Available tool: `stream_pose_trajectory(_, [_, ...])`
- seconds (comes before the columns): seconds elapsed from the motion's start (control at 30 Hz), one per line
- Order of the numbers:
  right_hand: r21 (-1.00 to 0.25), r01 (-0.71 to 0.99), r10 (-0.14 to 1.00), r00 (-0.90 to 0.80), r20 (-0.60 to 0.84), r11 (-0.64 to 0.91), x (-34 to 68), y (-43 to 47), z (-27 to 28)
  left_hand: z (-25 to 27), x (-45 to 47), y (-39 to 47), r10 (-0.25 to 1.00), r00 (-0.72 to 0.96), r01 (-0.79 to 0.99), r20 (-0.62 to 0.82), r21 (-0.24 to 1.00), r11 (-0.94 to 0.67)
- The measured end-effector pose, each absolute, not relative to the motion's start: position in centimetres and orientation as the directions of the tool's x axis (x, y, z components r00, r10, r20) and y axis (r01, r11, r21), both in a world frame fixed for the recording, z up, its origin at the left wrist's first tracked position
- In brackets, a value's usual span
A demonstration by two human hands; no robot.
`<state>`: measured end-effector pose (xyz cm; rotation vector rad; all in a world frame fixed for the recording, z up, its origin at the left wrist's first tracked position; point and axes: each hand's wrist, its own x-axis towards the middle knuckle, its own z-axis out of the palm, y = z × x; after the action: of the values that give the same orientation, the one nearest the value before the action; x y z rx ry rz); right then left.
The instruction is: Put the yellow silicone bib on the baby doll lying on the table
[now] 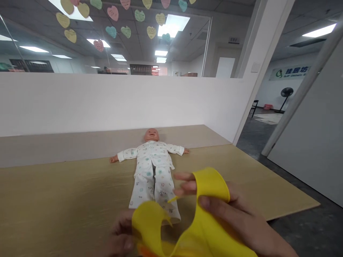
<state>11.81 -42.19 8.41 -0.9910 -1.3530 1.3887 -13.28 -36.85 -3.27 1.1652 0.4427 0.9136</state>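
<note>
A yellow baby bib [206, 228], soft and smooth with two curved neck straps and a bit of orange at its lower edge, is held up close in front of me. My right hand [238, 210] grips its right strap, the thumb pressed on the near side and the fingers behind it. At the left strap, my left hand [122, 233] pinches the edge, blurred by motion. Beyond the bib a baby doll [151, 153] lies on its back, arms spread, in white printed pajamas. The bib hides the doll's feet in part.
The doll lies on a tan board tabletop [80, 189] that meets a low white wall [107, 103] with glass above. Heart-shaped notes [113, 13] stick to the glass. On the right are a doorway, a grey door [311, 117] and a standing fan [286, 92].
</note>
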Motion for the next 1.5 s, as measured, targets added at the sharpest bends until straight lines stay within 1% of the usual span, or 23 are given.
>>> stream_pose_trajectory(0.07, [-0.994,-0.068,0.968,-0.230,0.105,0.091,11.5,-40.7,9.1,-1.1,-13.2,-35.3,0.826,0.553,-0.288,0.108,0.955,0.067])
stream_pose_trajectory(0.17, [-0.979,-0.070,0.968,-0.151,0.200,0.191,11.5,-37.7,10.4,2.5,-13.2,-32.5,0.893,0.445,-0.211,0.066,0.977,0.033])
stream_pose_trajectory(0.23, [-0.971,-0.056,0.966,-0.103,0.239,0.234,11.5,-35.4,11.4,4.7,-13.2,-30.7,0.930,0.350,-0.169,0.109,0.984,-0.052])
stream_pose_trajectory(0.3, [-0.969,-0.048,0.966,-0.079,0.247,0.244,11.4,-32.9,12.5,6.4,-13.2,-28.7,0.957,0.224,-0.145,0.182,0.978,-0.152])
stream_pose_trajectory(0.37, [-0.969,-0.045,0.967,-0.071,0.246,0.243,11.2,-30.4,13.5,7.8,-13.0,-26.5,0.964,0.125,-0.151,0.236,0.964,-0.217])
stream_pose_trajectory(0.47, [-0.963,-0.042,0.960,-0.079,0.268,0.265,11.0,-26.0,14.4,9.0,-12.6,-22.4,0.962,0.067,-0.160,0.265,0.954,-0.252])
stream_pose_trajectory(0.57, [-0.958,-0.018,0.956,-0.054,0.287,0.286,11.0,-21.0,14.0,8.7,-12.1,-17.8,0.956,0.080,-0.198,0.281,0.945,-0.261])
stream_pose_trajectory(0.63, [-0.966,0.024,0.967,-0.013,0.256,0.256,11.1,-17.4,13.0,7.9,-11.7,-14.8,0.960,0.098,-0.213,0.263,0.948,-0.238])
stream_pose_trajectory(0.77, [-0.955,0.194,0.968,0.063,0.241,0.225,11.7,-11.4,10.5,6.3,-11.0,-10.1,0.971,0.147,-0.105,0.190,0.979,-0.176])
stream_pose_trajectory(0.83, [-0.940,0.275,0.968,0.085,0.234,0.203,12.0,-9.4,9.4,5.7,-10.6,-8.3,0.978,0.128,-0.069,0.163,0.986,-0.155])
stream_pose_trajectory(0.97, [-0.916,0.375,0.975,0.108,0.194,0.140,12.2,-6.6,7.0,4.0,-10.1,-5.2,0.991,0.070,-0.008,0.110,0.994,-0.110])
stream_pose_trajectory(1.03, [-0.890,0.437,0.971,0.125,0.206,0.133,12.2,-5.3,5.8,2.9,-10.0,-3.8,0.996,0.055,0.001,0.069,0.998,-0.069])
stream_pose_trajectory(1.17, [-0.789,0.608,0.962,0.159,0.224,0.083,12.1,-2.3,3.1,1.0,-10.0,-1.5,1.000,0.011,0.024,-0.006,1.000,0.006])
stream_pose_trajectory(1.23, [-0.760,0.648,0.957,0.189,0.221,0.048,12.2,-1.0,1.8,0.1,-10.0,-0.4,0.999,-0.021,0.033,-0.034,0.999,0.035])
stream_pose_trajectory(1.3, [-0.775,0.631,0.952,0.220,0.211,0.026,12.3,0.2,0.4,-0.8,-9.9,0.6,0.995,-0.039,0.017,-0.089,0.996,0.090])
stream_pose_trajectory(1.33, [-0.811,0.585,0.952,0.240,0.189,0.014,12.4,0.7,-0.2,-1.2,-9.8,1.0,0.991,-0.034,-0.007,-0.132,0.991,0.131])
stream_pose_trajectory(1.43, [-0.942,0.329,0.964,0.266,0.027,-0.064,12.6,2.0,-2.1,-2.6,-9.4,1.9,0.960,0.073,-0.118,-0.271,0.953,0.278])
stream_pose_trajectory(1.5, [-0.974,0.185,0.968,0.234,-0.086,-0.131,12.7,2.7,-3.2,-3.3,-9.1,2.2,0.926,0.191,-0.177,-0.325,0.917,0.358])
